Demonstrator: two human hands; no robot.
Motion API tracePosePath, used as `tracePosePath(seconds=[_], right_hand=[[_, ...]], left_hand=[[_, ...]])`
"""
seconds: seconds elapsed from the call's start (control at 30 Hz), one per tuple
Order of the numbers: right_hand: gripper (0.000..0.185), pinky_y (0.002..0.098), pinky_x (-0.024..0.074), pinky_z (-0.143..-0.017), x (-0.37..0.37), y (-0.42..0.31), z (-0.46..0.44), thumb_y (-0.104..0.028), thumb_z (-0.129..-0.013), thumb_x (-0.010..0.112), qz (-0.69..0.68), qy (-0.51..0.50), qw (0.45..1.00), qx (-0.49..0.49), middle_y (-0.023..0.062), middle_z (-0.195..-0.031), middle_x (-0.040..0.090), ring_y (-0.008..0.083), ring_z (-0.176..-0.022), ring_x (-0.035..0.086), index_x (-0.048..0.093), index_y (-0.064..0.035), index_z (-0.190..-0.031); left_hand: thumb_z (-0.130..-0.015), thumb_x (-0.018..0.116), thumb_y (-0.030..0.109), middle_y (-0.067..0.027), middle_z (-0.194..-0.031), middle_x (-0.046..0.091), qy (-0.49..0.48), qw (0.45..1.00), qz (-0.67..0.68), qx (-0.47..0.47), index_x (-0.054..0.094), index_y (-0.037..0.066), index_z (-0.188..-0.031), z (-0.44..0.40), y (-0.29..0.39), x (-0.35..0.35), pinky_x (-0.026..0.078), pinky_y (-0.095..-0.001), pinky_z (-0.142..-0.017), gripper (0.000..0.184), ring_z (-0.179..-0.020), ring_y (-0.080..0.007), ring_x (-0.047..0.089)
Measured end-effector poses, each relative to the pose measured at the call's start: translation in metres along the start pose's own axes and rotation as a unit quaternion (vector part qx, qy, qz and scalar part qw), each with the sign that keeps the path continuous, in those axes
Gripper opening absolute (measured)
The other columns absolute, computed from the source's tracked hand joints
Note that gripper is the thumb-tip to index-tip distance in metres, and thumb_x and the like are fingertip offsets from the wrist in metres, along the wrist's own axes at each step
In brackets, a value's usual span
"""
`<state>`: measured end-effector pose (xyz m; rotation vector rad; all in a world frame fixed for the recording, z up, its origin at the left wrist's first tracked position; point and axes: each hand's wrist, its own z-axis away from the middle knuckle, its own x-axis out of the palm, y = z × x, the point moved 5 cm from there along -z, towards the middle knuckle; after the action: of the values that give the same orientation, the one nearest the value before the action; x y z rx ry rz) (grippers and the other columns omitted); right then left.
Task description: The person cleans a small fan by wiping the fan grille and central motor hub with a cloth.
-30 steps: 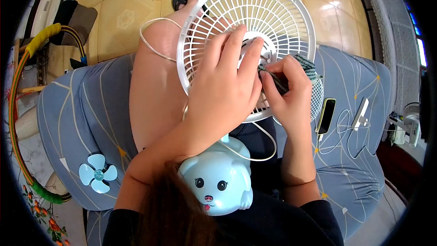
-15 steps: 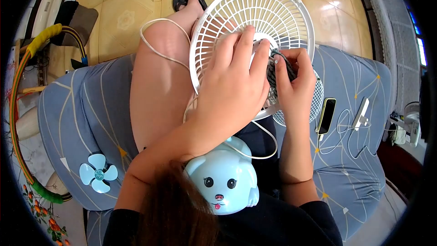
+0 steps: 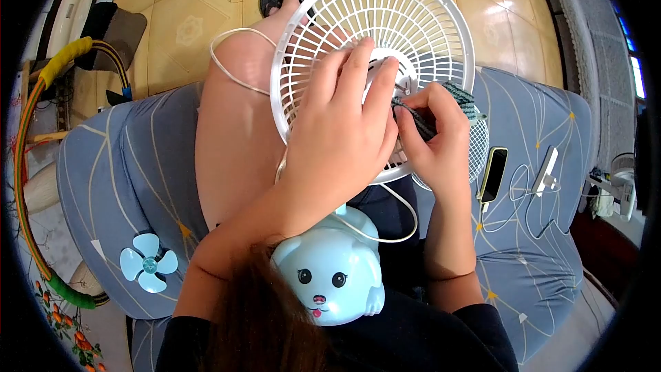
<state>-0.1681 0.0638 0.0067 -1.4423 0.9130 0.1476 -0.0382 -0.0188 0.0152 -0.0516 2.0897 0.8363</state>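
Note:
A white round fan grille point(image 3: 427, 14) stands tilted over my lap, above a light blue dog-shaped base point(image 3: 337, 289). My left hand point(image 3: 344, 117) lies against the grille's inner side near the hub, its fingers stretched and apart. Between thumb and fingers, my right hand point(image 3: 437, 131) pinches a dark green striped cloth point(image 3: 463, 98) at the grille's lower right, beside the hub. A white cord point(image 3: 237, 77) loops over my leg and past the base. Part of the cloth is hidden by my fingers.
On the grey-blue sofa cover lie a light blue fan blade point(image 3: 149, 263) at the left, and a phone point(image 3: 494, 176) and a white power strip point(image 3: 547, 171) at the right. A mesh grille point(image 3: 478, 148) rests behind my right hand. A taped hoop point(image 3: 21, 186) is at far left.
The grille and dog base swung right, then back left. My right hand with the cloth moved up, then down again; more striped cloth shows than half a second ago.

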Motion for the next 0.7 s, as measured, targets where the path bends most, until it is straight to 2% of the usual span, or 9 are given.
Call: tracePosePath(seconds=[0.1,0.2,0.4,0.5,0.6,0.7], right_hand=[[0.015,0.0392,0.0527,-0.070,0.000,-0.001,0.000,0.002,-0.085,0.074,-0.003,0.016,1.000,0.003,0.0163,-0.088,0.064,0.0319,-0.075,0.063,0.062,0.0014,-0.095],[0.014,0.0397,0.0527,-0.072,0.002,0.004,-0.001,0.001,-0.088,0.074,0.018,0.078,0.997,-0.015,0.0164,-0.089,0.064,0.0317,-0.076,0.064,0.063,0.0020,-0.096],[0.012,0.0394,0.0530,-0.075,0.000,0.017,-0.003,-0.001,-0.091,0.072,0.029,0.129,0.991,0.015,0.0173,-0.088,0.066,0.0325,-0.080,0.066,0.064,0.0024,-0.099],[0.012,0.0395,0.0534,-0.075,-0.001,0.023,-0.001,-0.001,-0.092,0.072,0.023,0.143,0.988,0.048,0.0177,-0.087,0.067,0.0317,-0.079,0.066,0.064,0.0026,-0.098],[0.012,0.0396,0.0537,-0.073,-0.004,0.019,-0.001,-0.002,-0.092,0.073,0.037,0.138,0.989,0.047,0.0176,-0.087,0.067,0.0311,-0.077,0.066,0.063,0.0029,-0.096],[0.012,0.0397,0.0536,-0.070,-0.006,0.012,-0.001,-0.002,-0.090,0.073,0.042,0.093,0.993,0.055,0.0179,-0.085,0.066,0.0319,-0.074,0.066,0.063,0.0030,-0.095]], left_hand=[[-0.089,0.069,0.008,-0.0216,-0.148,0.054,-0.005,1.000,0.001,-0.003,0.062,0.000,-0.139,-0.001,0.002,0.000,0.045,-0.0499,-0.111,0.052,-0.129,-0.0425,0.051],[-0.088,0.070,0.008,-0.0214,-0.148,0.055,-0.005,1.000,-0.006,0.003,0.062,0.000,-0.138,-0.002,0.003,0.000,0.045,-0.0493,-0.110,0.052,-0.128,-0.0420,0.052],[-0.087,0.070,0.008,-0.0217,-0.145,0.055,-0.009,1.000,-0.009,0.008,0.063,-0.001,-0.137,-0.005,0.006,0.002,0.047,-0.0488,-0.109,0.052,-0.127,-0.0413,0.053],[-0.080,0.077,0.015,-0.0229,-0.139,0.056,-0.005,0.998,-0.043,0.037,0.064,-0.005,-0.131,-0.004,0.008,0.003,0.050,-0.0449,-0.106,0.056,-0.125,-0.0383,0.053],[-0.080,0.077,0.015,-0.0225,-0.139,0.056,0.001,0.999,-0.040,0.037,0.064,-0.004,-0.131,-0.004,0.008,0.005,0.050,-0.0448,-0.106,0.057,-0.125,-0.0378,0.053],[-0.087,0.071,0.008,-0.0221,-0.145,0.055,-0.007,1.000,-0.004,0.005,0.063,0.000,-0.138,-0.003,0.007,0.001,0.047,-0.0495,-0.108,0.052,-0.126,-0.0414,0.053]])
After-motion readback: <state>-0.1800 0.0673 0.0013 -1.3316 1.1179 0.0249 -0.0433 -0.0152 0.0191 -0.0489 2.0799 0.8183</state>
